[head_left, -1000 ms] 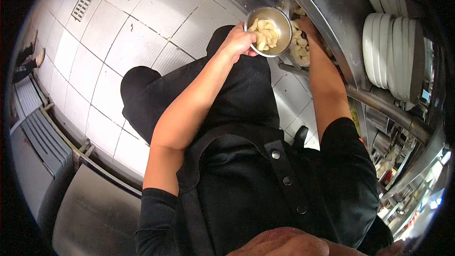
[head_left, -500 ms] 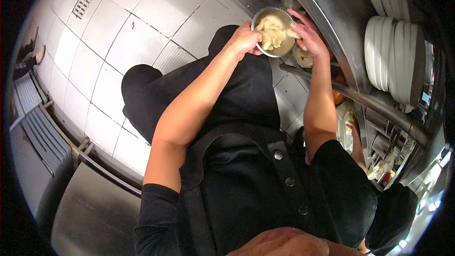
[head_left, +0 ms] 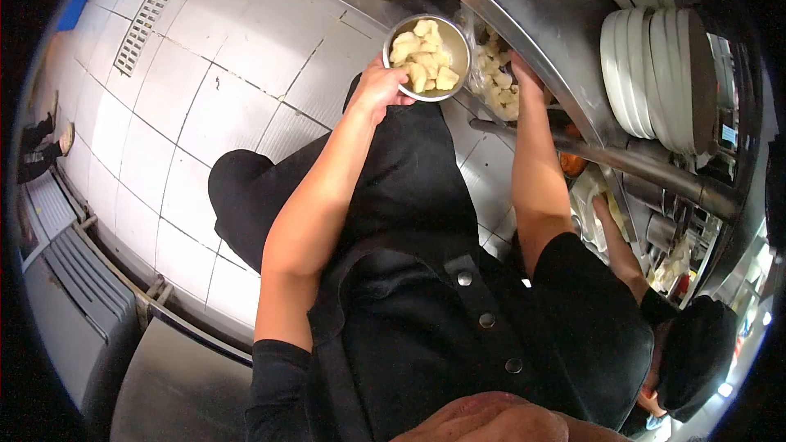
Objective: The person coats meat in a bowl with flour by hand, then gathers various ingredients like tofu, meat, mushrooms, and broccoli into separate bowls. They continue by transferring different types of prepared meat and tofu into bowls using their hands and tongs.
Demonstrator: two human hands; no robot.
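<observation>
Right hand (head_left: 528,76) moved to bagged chunks (head_left: 500,84), grip hidden | left hand (head_left: 381,86) clasps bowl (head_left: 458,51), thumb over rim

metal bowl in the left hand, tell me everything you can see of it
The bowl is round, silvery and metal-looking, with a thin rim and no lid in view. Its open top faces the camera, and pale yellow chunks partly fill it. The left hand holds its near-left side, thumb over the rim. Similar pieces lie to its right. Its underside is hidden.
</observation>
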